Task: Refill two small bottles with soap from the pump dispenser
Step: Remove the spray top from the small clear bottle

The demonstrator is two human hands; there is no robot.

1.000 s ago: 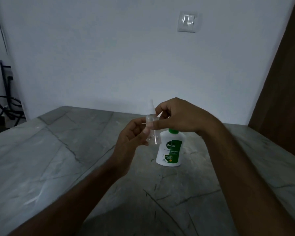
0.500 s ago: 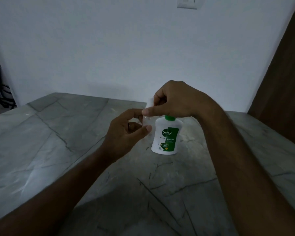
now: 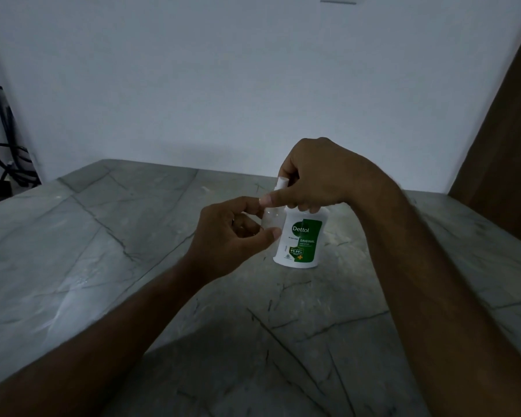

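Observation:
A small clear bottle [image 3: 272,218] is held in the air above the marble table [image 3: 103,266]. My left hand [image 3: 229,236] pinches its body between thumb and fingers. My right hand [image 3: 316,176] grips the white cap [image 3: 282,184] at its top with curled fingers. Just behind and to the right stands a white and green soap bottle [image 3: 300,242] on the table; its pump top is hidden behind my right hand. Only one small bottle is visible.
A white wall runs behind the table. A brown wooden panel [image 3: 506,139] stands at the right. Dark cables [image 3: 6,164] hang beyond the table's left edge. The light is dim.
Both hands with the small bottle have stayed together near the soap bottle. The view has shifted slightly; my grip on cap and body looks much the same.

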